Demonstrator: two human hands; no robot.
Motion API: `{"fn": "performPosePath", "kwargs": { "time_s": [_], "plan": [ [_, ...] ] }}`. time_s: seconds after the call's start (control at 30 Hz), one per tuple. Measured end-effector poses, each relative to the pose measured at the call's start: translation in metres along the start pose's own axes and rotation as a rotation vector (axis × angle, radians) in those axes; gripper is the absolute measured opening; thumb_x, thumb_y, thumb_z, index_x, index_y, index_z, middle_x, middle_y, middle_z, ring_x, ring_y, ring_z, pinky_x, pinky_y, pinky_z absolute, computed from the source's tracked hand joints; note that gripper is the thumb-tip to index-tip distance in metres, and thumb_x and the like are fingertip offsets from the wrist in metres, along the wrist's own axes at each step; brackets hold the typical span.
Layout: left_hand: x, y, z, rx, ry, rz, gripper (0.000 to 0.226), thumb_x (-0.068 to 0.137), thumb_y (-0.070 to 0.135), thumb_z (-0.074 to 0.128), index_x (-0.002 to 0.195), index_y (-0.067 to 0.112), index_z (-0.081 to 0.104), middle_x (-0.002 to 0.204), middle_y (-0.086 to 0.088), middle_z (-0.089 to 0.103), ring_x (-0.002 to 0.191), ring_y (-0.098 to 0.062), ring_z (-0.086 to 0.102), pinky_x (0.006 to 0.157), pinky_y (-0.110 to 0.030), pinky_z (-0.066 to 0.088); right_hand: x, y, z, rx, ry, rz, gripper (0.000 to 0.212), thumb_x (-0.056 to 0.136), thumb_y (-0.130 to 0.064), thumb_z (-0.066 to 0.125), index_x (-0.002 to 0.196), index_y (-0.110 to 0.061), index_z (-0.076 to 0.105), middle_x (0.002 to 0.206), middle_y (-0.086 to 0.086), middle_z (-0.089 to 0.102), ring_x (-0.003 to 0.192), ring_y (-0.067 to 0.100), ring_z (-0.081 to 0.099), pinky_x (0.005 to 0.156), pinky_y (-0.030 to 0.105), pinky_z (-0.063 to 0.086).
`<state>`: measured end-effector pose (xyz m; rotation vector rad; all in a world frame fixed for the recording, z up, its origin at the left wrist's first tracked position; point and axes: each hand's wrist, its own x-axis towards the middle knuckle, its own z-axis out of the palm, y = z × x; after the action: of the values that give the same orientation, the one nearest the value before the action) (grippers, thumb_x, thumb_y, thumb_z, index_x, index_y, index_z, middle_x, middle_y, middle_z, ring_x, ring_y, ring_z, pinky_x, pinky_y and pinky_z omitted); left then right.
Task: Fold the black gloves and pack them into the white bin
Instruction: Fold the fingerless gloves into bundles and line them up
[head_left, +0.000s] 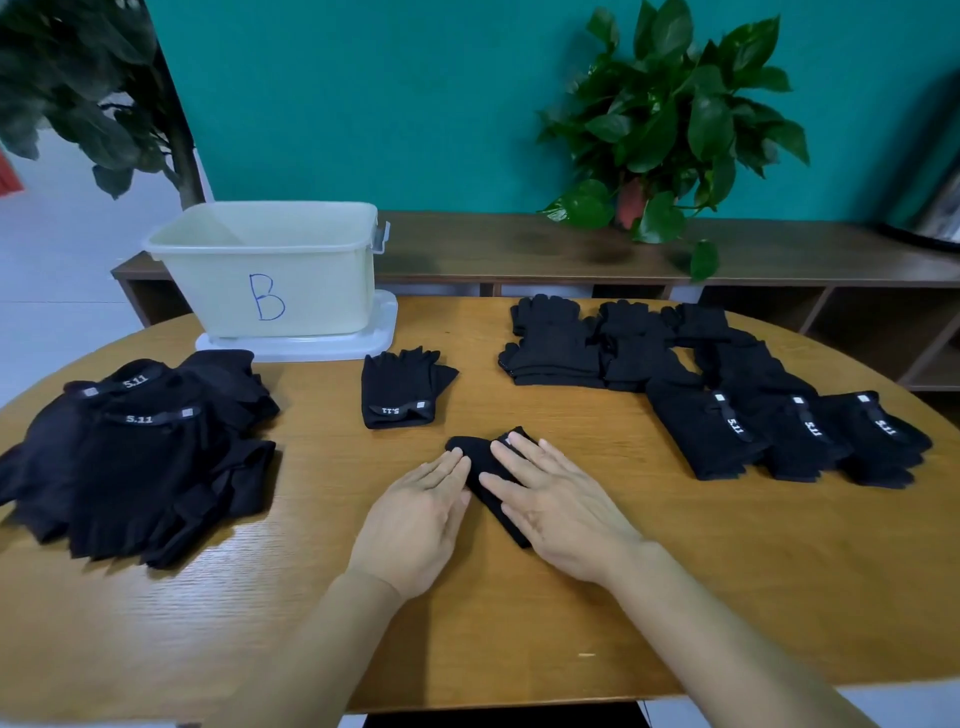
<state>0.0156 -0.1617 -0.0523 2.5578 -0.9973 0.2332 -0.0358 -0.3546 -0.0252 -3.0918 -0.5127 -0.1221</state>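
You're working at a rounded wooden table (519, 613). Behind it, a low wooden shelf unit (519, 249) runs along the teal wall (363, 104), with a leafy potted plant (670, 114) standing on top. A second dark-leaved plant (78, 88) stands at your far left.

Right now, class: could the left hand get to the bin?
Probably yes. The left hand lies flat by the folded glove; bare table runs between it and the bin, whose top is open.

The wooden table (519, 613) carries black gloves (135, 452), a lid (296, 345) and hands.
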Motion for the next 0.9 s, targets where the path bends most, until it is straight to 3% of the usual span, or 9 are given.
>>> {"fn": "performPosePath", "kwargs": {
  "time_s": [0.07, 0.17, 0.23, 0.4, 0.5, 0.63, 0.77, 0.9],
  "plan": [
    [0.003, -0.005, 0.004, -0.041, -0.1, 0.011, 0.089, 0.087, 0.066, -0.014, 0.154, 0.018, 0.02, 0.159, 0.007, 0.013, 0.147, -0.003, 0.01, 0.117, -0.015, 0.002, -0.001, -0.003, 0.006, 0.04, 0.024, 0.09, 0.067, 0.094, -0.044, 0.004, 0.145, -0.025, 0.044, 0.158, 0.003, 0.027, 0.149, 0.019, 0.013, 0.118, 0.035, 0.001],
    [0.01, -0.005, 0.005, 0.02, -0.196, 0.047, 0.08, 0.086, 0.063, -0.015, 0.154, 0.025, -0.002, 0.161, 0.011, -0.006, 0.147, 0.0, -0.011, 0.118, -0.019, -0.007, -0.006, -0.009, 0.017, -0.021, 0.088, 0.22, 0.051, 0.098, -0.036, 0.024, 0.129, -0.024, 0.062, 0.142, 0.006, 0.053, 0.137, 0.024, 0.043, 0.111, 0.04, 0.032],
    [0.014, -0.004, 0.004, 0.07, -0.251, 0.068, 0.078, 0.085, 0.063, -0.015, 0.153, 0.027, -0.008, 0.16, 0.012, -0.012, 0.145, 0.0, -0.019, 0.119, -0.021, -0.01, -0.009, -0.012, 0.019, -0.01, 0.115, 0.279, 0.048, 0.097, -0.035, 0.028, 0.123, -0.023, 0.067, 0.135, 0.006, 0.059, 0.13, 0.024, 0.051, 0.104, 0.04, 0.043],
    [0.024, 0.0, 0.003, 0.135, -0.323, 0.103, 0.082, 0.082, 0.066, -0.018, 0.154, 0.028, -0.009, 0.159, 0.012, -0.017, 0.142, -0.001, -0.027, 0.116, -0.022, -0.016, -0.021, 0.002, 0.02, -0.051, 0.116, 0.36, 0.049, 0.096, -0.039, 0.029, 0.12, -0.024, 0.069, 0.134, 0.005, 0.061, 0.129, 0.023, 0.053, 0.102, 0.04, 0.046],
    [0.033, 0.007, 0.008, 0.107, -0.307, 0.109, 0.081, 0.082, 0.069, -0.016, 0.153, 0.031, -0.009, 0.159, 0.013, -0.016, 0.142, 0.0, -0.027, 0.116, -0.021, -0.017, -0.031, 0.026, 0.017, -0.064, 0.091, 0.398, 0.061, 0.104, -0.04, 0.013, 0.12, -0.025, 0.069, 0.133, 0.005, 0.061, 0.127, 0.022, 0.055, 0.101, 0.04, 0.047],
    [0.042, 0.013, 0.012, 0.12, -0.305, 0.122, 0.079, 0.079, 0.07, -0.019, 0.15, 0.034, -0.013, 0.158, 0.015, -0.019, 0.141, 0.002, -0.029, 0.116, -0.022, -0.018, -0.037, 0.065, 0.012, -0.102, 0.073, 0.439, 0.074, 0.104, -0.042, -0.001, 0.122, -0.023, 0.068, 0.135, 0.007, 0.059, 0.13, 0.023, 0.052, 0.106, 0.04, 0.041],
    [0.044, 0.01, 0.014, 0.077, -0.29, 0.133, 0.083, 0.079, 0.076, -0.023, 0.15, 0.037, -0.006, 0.159, 0.016, -0.013, 0.141, 0.005, -0.025, 0.115, -0.019, -0.018, -0.03, 0.089, 0.01, -0.05, 0.062, 0.411, 0.085, 0.088, -0.051, -0.014, 0.149, -0.021, 0.037, 0.16, 0.007, 0.021, 0.15, 0.022, 0.01, 0.119, 0.034, -0.004],
    [0.043, 0.01, 0.015, 0.065, -0.275, 0.13, 0.08, 0.082, 0.075, -0.019, 0.151, 0.037, -0.003, 0.159, 0.016, -0.011, 0.141, 0.007, -0.023, 0.116, -0.019, -0.017, -0.027, 0.098, 0.009, -0.039, 0.037, 0.439, 0.091, 0.08, -0.051, -0.021, 0.154, -0.023, 0.025, 0.163, 0.004, 0.01, 0.151, 0.019, -0.002, 0.118, 0.033, -0.012]
  ]
}}
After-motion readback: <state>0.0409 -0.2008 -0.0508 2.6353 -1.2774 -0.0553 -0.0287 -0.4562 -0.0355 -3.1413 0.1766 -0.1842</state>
